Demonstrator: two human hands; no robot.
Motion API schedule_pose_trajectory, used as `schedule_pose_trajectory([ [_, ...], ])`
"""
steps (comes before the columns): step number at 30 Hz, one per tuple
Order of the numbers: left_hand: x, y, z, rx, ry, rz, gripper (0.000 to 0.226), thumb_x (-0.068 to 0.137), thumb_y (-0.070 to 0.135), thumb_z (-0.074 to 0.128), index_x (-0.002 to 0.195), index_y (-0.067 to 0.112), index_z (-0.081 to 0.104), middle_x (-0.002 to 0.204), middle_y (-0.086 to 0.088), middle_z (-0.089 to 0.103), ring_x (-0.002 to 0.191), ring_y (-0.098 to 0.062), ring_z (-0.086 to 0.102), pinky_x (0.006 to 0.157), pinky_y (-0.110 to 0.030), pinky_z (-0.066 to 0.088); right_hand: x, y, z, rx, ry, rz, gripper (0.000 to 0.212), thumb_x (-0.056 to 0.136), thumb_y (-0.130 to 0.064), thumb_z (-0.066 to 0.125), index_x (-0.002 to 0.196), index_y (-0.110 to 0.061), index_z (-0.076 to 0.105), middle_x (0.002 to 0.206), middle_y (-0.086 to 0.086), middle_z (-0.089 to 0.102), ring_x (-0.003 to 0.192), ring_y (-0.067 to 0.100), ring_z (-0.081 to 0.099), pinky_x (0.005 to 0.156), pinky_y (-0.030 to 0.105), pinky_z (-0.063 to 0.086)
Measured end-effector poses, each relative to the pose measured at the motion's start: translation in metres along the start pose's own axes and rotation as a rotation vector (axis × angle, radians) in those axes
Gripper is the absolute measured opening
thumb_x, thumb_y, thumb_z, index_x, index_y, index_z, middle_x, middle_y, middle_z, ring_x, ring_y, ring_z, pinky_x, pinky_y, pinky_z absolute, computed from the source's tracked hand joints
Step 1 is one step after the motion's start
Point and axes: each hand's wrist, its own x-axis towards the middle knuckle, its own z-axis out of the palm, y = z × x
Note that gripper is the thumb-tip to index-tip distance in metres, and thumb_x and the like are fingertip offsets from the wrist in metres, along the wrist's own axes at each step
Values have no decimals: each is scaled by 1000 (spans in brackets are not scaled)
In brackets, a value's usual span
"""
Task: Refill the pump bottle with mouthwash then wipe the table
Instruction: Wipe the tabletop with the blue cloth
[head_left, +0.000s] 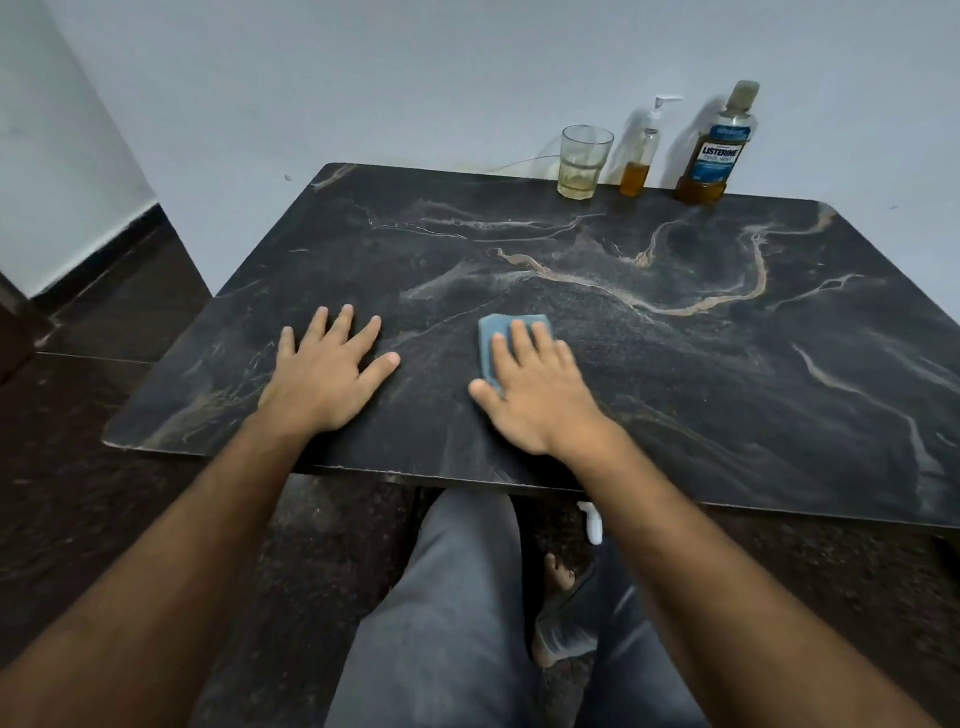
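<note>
A dark marble-patterned table (675, 364) fills the view. My right hand (540, 395) lies flat on a blue cloth (496, 338) near the table's front middle, fingers pressing it down. My left hand (324, 376) rests flat on the bare table to the left, fingers spread, holding nothing. At the far edge by the wall stand a slim clear pump bottle (641, 156) with amber liquid in its lower part, and to its right a large mouthwash bottle (714, 150) with a blue label and a little amber liquid at the bottom.
A clear drinking glass (583, 162) with a little pale liquid stands left of the pump bottle. A pale wall (415, 78) runs right behind the table. My legs in grey trousers (457, 597) sit under the front edge, above a dark floor (78, 519).
</note>
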Motion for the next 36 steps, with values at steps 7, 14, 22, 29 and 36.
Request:
schedule_pose_trajectory([
  [7, 2, -2, 1, 1, -5, 10, 71, 95, 67, 14, 157, 33, 10, 167, -1, 1, 153, -23, -4, 122, -54, 1, -81, -23, 3, 3, -14, -273, 86, 86, -63, -5, 158, -16, 5, 166, 6, -4, 152, 24, -11, 122, 43, -4],
  [14, -2, 0, 2, -47, 60, 4, 68, 97, 65, 20, 156, 32, 19, 166, -2, 9, 153, -24, 2, 122, -54, 3, -52, 33, -8, -24, -72, 31, 88, 84, -69, -3, 158, -21, 2, 166, 2, -9, 152, 21, -12, 122, 46, -1],
  [22, 0, -3, 0, -206, 172, -56, 51, 105, 36, 29, 151, 16, 37, 162, -7, 27, 151, -27, 17, 122, -50, 12, 10, -44, 2, 29, -55, -46, 73, 98, -58, 22, 158, -18, 6, 166, 11, -6, 152, 31, -10, 121, 51, -3],
  [29, -1, 0, -3, -239, 179, -78, 48, 106, 33, 30, 148, 12, 42, 160, -9, 31, 150, -28, 20, 121, -49, 13, -52, -62, 8, 22, -1, -228, 88, 82, -60, -5, 157, -16, 12, 166, 10, 3, 152, 29, -5, 122, 49, 2],
  [36, 0, -4, -1, -231, 160, -70, 51, 105, 38, 31, 149, 15, 40, 162, -6, 28, 151, -26, 19, 122, -49, 12, -102, 1, 3, -11, -5, -181, 89, 79, -62, -7, 158, -22, 8, 167, 0, 0, 153, 20, -7, 121, 46, -1],
])
